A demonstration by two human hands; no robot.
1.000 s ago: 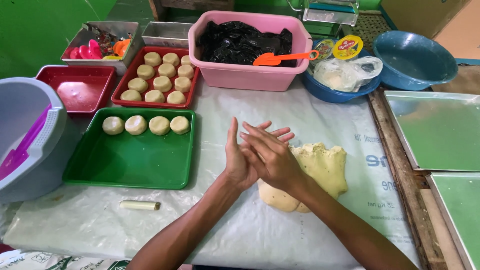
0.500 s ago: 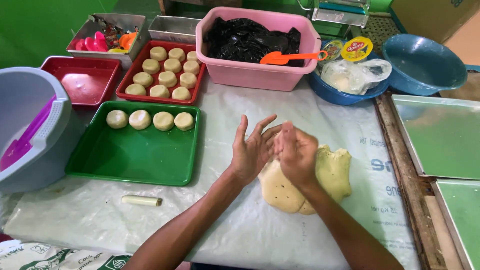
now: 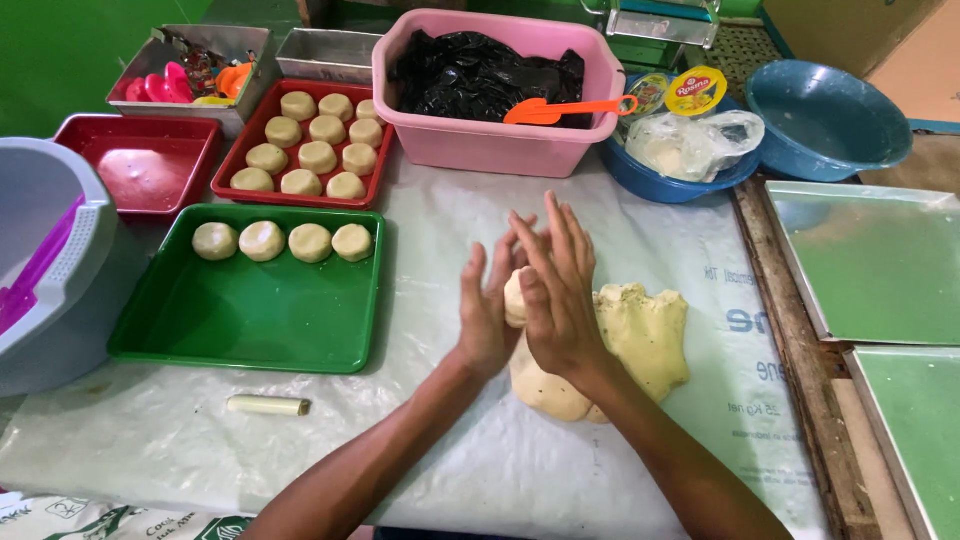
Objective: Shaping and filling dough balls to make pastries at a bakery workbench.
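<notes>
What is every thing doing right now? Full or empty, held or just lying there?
Dough ball: pressed between both palms.
Left hand: open, flat against the ball.
Right hand: open, flat against the ball.
Big dough lump: lying on the sheet, untouched.
Green tray: four dough rounds in a row, mostly bare.
Red tray: nearly full of rounds.
Pink tub: holds black plastic, orange scraper on the rim.

Left hand (image 3: 487, 310) and right hand (image 3: 556, 290) palm-to-palm, fingers up
</notes>
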